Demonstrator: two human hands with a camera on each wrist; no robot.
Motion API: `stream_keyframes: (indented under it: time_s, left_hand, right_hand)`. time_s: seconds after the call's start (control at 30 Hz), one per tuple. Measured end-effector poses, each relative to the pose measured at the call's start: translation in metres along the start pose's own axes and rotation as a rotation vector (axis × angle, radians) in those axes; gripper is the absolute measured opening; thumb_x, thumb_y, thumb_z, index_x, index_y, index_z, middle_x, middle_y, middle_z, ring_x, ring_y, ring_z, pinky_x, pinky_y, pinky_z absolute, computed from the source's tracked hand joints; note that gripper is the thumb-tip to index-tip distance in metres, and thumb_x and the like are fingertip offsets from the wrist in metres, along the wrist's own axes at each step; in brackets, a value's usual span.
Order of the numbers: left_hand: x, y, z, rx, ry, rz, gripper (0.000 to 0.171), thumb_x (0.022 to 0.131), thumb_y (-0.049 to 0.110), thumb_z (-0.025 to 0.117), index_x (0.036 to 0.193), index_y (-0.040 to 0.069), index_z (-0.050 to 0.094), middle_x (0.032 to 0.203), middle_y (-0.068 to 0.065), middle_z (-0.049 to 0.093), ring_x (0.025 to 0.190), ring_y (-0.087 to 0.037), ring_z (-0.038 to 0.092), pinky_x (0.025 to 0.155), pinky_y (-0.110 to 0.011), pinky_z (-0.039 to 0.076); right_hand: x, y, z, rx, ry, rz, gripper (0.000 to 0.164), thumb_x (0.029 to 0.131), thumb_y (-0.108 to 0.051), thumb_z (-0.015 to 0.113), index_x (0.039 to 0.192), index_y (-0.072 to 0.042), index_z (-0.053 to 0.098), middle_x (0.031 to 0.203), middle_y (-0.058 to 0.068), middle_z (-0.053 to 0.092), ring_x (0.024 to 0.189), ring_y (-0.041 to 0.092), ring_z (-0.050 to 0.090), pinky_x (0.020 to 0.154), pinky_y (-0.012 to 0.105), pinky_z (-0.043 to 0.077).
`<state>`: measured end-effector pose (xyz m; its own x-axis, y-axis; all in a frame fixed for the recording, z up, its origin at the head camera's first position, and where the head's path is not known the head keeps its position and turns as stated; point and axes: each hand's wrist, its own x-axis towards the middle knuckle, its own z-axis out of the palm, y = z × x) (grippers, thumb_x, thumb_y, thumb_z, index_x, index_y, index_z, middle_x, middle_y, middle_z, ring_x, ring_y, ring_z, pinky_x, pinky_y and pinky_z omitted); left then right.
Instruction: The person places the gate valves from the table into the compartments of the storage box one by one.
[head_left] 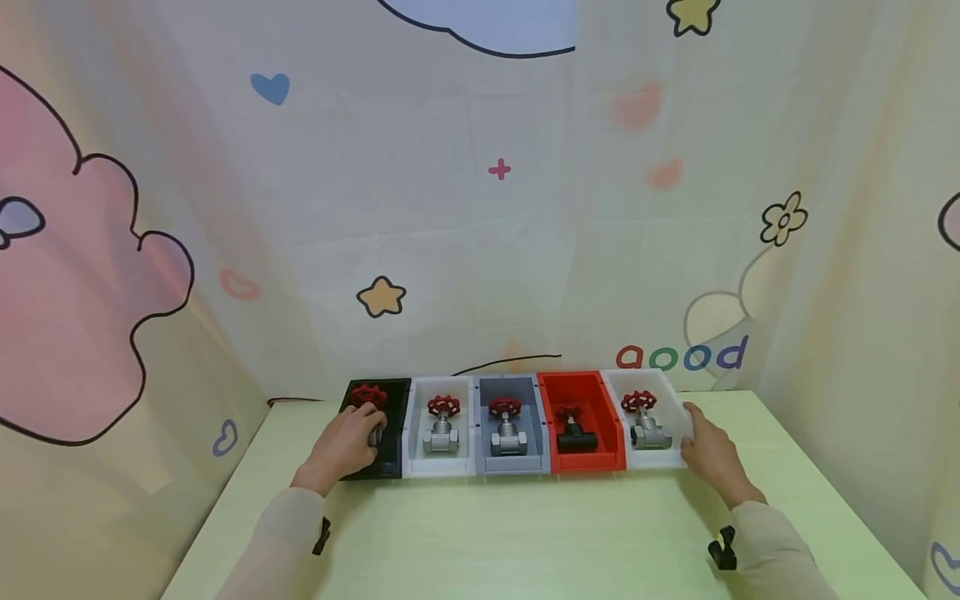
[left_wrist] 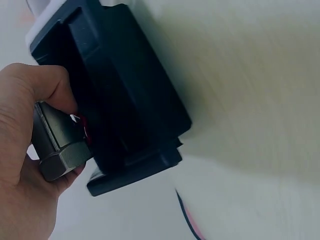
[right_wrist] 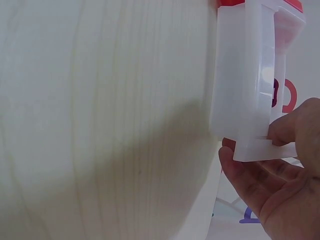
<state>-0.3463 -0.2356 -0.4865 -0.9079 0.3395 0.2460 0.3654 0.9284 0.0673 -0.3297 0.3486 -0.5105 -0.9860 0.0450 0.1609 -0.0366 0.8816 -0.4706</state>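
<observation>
At the black bin (head_left: 390,462) on the left end of a row, my left hand (head_left: 347,440) grips a gate valve with a red handwheel (head_left: 369,395). In the left wrist view, my thumb and fingers wrap the valve's dark metal body (left_wrist: 56,140), which has a hexagonal end; the palm hides part of it. My right hand (head_left: 708,450) pinches the outer side wall of the white bin (head_left: 678,408) on the right end. The right wrist view has the thumb over its rim (right_wrist: 262,150) and fingers outside. A valve with a red wheel (head_left: 651,435) lies in that bin.
Between the end bins stand a white bin (head_left: 420,468), a grey-blue bin (head_left: 517,465) and a red bin (head_left: 588,465). Each holds one valve; the red bin's valve (head_left: 576,437) has a black body. A printed curtain (head_left: 450,208) hangs behind the pale table (head_left: 510,533).
</observation>
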Motion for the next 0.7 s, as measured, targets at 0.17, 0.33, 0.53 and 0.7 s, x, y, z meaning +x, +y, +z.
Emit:
stream_keyframes:
  time_s: [0.17,0.33,0.53,0.7]
  left_hand:
    - [0.001,-0.005,0.008,-0.002,-0.014,-0.002,0.032,0.074,0.008,0.075,0.105,0.015,0.067,0.109,-0.002,0.062,0.09,-0.025,0.053,0.086,-0.045,0.05]
    - [0.003,-0.005,0.011,-0.028,-0.043,-0.018,0.034,0.075,0.008,0.076,0.106,0.015,0.066,0.109,-0.002,0.061,0.095,-0.027,0.054,0.089,-0.046,0.05]
    - [0.011,-0.003,0.015,-0.022,-0.073,-0.009,0.037,0.076,0.008,0.076,0.111,0.015,0.066,0.113,-0.003,0.062,0.101,-0.029,0.056,0.094,-0.048,0.048]
    - [0.016,-0.003,0.018,-0.036,-0.121,-0.035,0.043,0.077,0.008,0.074,0.119,0.011,0.065,0.118,-0.006,0.062,0.106,-0.031,0.057,0.097,-0.05,0.047]
  right_hand:
    - [0.0,0.0,0.0,-0.002,0.005,-0.004,0.062,0.09,-0.003,0.051,0.146,0.008,0.027,0.127,0.042,0.05,0.108,0.056,0.056,0.083,0.064,0.048]
    - [0.001,0.001,0.001,-0.002,0.012,-0.007,0.062,0.089,-0.003,0.051,0.146,0.007,0.027,0.127,0.042,0.05,0.108,0.056,0.057,0.083,0.064,0.047]
    - [0.001,0.002,0.001,-0.011,0.02,-0.009,0.06,0.089,-0.003,0.05,0.145,0.007,0.028,0.125,0.042,0.052,0.106,0.056,0.058,0.08,0.063,0.048]
    - [0.001,0.002,0.002,-0.006,0.016,-0.011,0.06,0.09,-0.004,0.05,0.145,0.007,0.028,0.125,0.042,0.052,0.105,0.056,0.058,0.08,0.062,0.048]
